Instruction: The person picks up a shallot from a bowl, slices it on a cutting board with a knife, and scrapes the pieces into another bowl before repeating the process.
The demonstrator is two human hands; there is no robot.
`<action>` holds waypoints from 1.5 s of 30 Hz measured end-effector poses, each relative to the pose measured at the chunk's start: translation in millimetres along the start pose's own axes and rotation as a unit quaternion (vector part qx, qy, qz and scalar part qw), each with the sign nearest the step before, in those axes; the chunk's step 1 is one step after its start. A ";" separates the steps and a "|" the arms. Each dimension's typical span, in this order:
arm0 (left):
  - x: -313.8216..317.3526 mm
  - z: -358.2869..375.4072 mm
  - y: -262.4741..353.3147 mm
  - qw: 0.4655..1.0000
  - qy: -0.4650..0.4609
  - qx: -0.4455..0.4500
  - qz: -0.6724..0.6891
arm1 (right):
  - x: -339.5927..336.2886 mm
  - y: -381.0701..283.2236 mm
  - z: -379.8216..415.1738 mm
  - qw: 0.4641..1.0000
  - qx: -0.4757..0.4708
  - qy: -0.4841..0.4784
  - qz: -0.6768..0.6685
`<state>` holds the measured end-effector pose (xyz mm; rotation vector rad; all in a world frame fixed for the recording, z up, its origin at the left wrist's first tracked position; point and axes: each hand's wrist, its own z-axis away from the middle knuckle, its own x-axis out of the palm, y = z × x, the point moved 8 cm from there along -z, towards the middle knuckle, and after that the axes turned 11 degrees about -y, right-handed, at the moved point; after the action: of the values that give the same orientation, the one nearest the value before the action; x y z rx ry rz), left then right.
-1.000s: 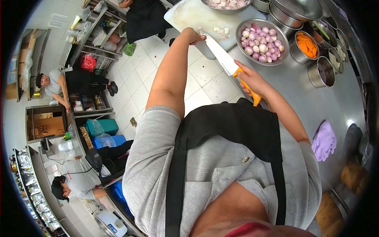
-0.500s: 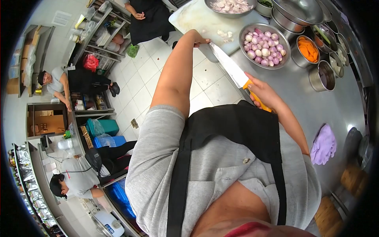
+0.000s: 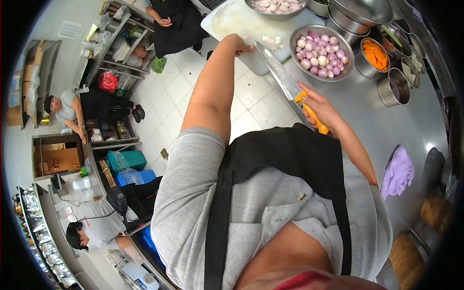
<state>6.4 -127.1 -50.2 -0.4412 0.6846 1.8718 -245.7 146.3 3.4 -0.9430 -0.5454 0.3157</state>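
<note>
Knife [image 3: 279,71] in right hand [image 3: 320,110], tip by left hand [image 3: 242,46] (appliance label [image 3: 141,283] illegible).

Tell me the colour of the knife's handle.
The handle is yellow-orange, seen best in the head view.

Grey short-sleeved shirt [image 3: 188,193], black apron [image 3: 285,150], apparently one button [image 3: 301,196]

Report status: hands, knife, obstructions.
Right hand closed on knife handle. Left hand by blade tip. Shallot bowl near cutting board. Nothing visibly blocking blade.
</note>
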 end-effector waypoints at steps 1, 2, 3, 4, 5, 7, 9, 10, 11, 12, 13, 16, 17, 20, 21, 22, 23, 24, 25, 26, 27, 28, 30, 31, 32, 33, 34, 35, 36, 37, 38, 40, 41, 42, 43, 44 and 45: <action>1.2 -2.8 -1.0 1.000 -0.007 -0.004 -0.002 | -0.1 0.4 -1.4 1.000 -0.003 -0.002 -0.006; 2.4 -5.1 -2.1 1.000 -0.008 -0.004 0.000 | 0.3 0.5 -3.0 1.000 -0.005 -0.005 -0.012; 1.5 1.7 0.6 1.000 0.001 -0.003 -0.026 | 0.6 1.0 -4.4 1.000 -0.004 -0.006 -0.010; -0.5 6.0 1.9 0.999 0.010 -0.002 -0.053 | 0.4 1.2 -6.0 1.000 -0.006 -0.008 -0.020; -1.3 2.8 -0.8 0.999 0.011 -0.002 -0.053 | 0.3 1.0 -7.2 0.999 -0.008 -0.010 -0.030; 1.3 -3.3 -1.0 0.999 0.004 0.018 -0.033 | -0.4 1.3 -7.9 0.999 -0.007 -0.011 -0.030; 3.1 -4.5 0.1 0.999 -0.002 0.008 -0.031 | -1.0 1.9 -7.9 0.999 -0.004 -0.012 -0.030; 3.8 -2.1 0.3 1.000 -0.007 -0.002 -0.029 | -1.6 1.6 -8.5 1.000 -0.001 -0.011 -0.020; 4.3 1.3 1.2 1.000 -0.008 -0.002 -0.029 | -2.2 1.3 -9.1 1.000 0.002 -0.010 -0.011; 3.0 8.1 3.1 0.999 0.006 -0.003 -0.045 | -1.5 0.0 -9.6 1.000 0.002 -0.010 -0.011; 1.6 11.3 5.2 0.998 0.019 -0.004 -0.060 | -1.0 -2.3 -10.2 1.000 0.005 -0.003 0.002; 2.1 -5.3 0.1 0.999 0.009 0.011 -0.041 | -1.6 -3.5 -18.4 1.000 0.002 -0.003 0.001; 1.4 -10.4 -1.0 0.999 0.009 0.012 -0.041 | -0.6 -3.5 -21.1 1.000 -0.004 -0.014 -0.012; 0.4 -11.8 -4.1 0.999 0.005 0.017 -0.049 | 1.5 -4.8 -19.4 1.000 -0.004 -0.016 -0.016; 1.0 -10.7 -3.3 0.998 0.003 0.022 -0.060 | 1.4 -4.1 -18.3 1.000 -0.003 -0.018 -0.017; 2.1 -9.8 -2.4 0.997 0.000 0.026 -0.072 | -2.8 -2.3 -15.5 1.000 0.002 -0.007 0.016; 2.3 -8.5 -3.1 0.997 0.001 0.025 -0.071 | -6.7 -1.6 -12.2 0.999 0.007 0.005 0.050; 1.5 12.0 3.3 0.998 0.010 0.031 -0.060 | -7.6 -1.7 -8.7 0.999 0.006 0.004 0.051; 0.3 23.4 6.7 0.998 0.019 0.038 -0.049 | -9.9 -2.3 -3.9 0.999 0.003 0.015 0.050; 0.5 19.3 4.6 0.998 0.018 0.036 -0.048 | -11.0 -2.3 0.0 0.998 0.001 0.025 0.049; 1.4 11.4 2.5 0.999 0.014 0.038 -0.031 | -9.5 -2.1 2.1 0.999 0.003 0.025 0.048; 2.3 5.7 1.5 0.999 0.010 0.040 -0.015 | -7.5 -3.2 3.5 0.999 0.001 0.023 0.037; 2.1 -1.0 -1.2 0.999 0.009 0.035 -0.019 | -3.7 -5.6 2.2 0.999 -0.002 0.020 0.029; 1.3 -3.2 -2.8 0.999 0.009 0.031 -0.025 | -0.4 -5.7 -0.5 1.000 -0.004 0.009 0.023; 1.3 -6.3 -3.9 0.999 0.010 0.030 -0.026 | 2.1 -5.9 -2.4 1.000 -0.005 -0.001 0.017; 1.9 -8.2 -5.4 0.999 0.015 0.020 -0.022 | 2.2 -6.7 -3.0 1.000 -0.007 -0.001 0.016; 2.0 -10.8 -6.2 1.000 0.019 0.010 -0.018 | 1.1 -6.8 -3.5 1.000 -0.001 0.002 0.021; 1.8 -13.1 -6.4 1.000 0.019 0.011 -0.020 | -0.7 -6.4 -3.8 1.000 0.005 0.005 0.026; 2.2 -9.1 -5.0 0.999 0.015 0.023 -0.020 | -2.5 -5.2 -4.9 1.000 0.005 0.006 0.024; 3.6 -5.5 -3.0 0.999 0.012 0.035 -0.019 | -4.6 -3.8 -6.8 0.999 0.003 0.005 0.039; 5.0 -2.5 -0.1 0.999 0.011 0.035 -0.019 | -5.9 -3.6 -7.9 0.999 0.001 0.004 0.055; 3.7 5.1 -1.7 1.000 0.024 -0.016 -0.001 | -3.9 -6.3 -8.6 0.998 0.004 0.008 0.056; 3.7 3.9 -2.3 1.000 0.025 -0.016 0.000 | -3.2 -7.8 -9.4 0.998 0.006 0.012 0.057; 3.2 2.9 -2.0 0.999 0.031 -0.008 0.000 | -3.1 -8.5 -10.9 0.998 0.005 0.011 0.058; 2.4 2.2 -1.3 0.999 0.036 0.000 -0.001 | -2.9 -7.9 -13.0 0.999 0.008 0.008 0.052; 1.9 1.3 -1.8 0.999 0.036 0.000 -0.001 | -2.6 -7.7 -14.8 0.999 0.010 0.004 0.046; 1.4 2.9 -2.7 0.999 0.038 -0.008 -0.001 | -3.1 -8.9 -16.4 0.999 0.010 0.004 0.046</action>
<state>8.3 -123.5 -49.5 -0.5251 0.7186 1.8676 -238.7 128.8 2.2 -0.9514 -0.4916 0.3983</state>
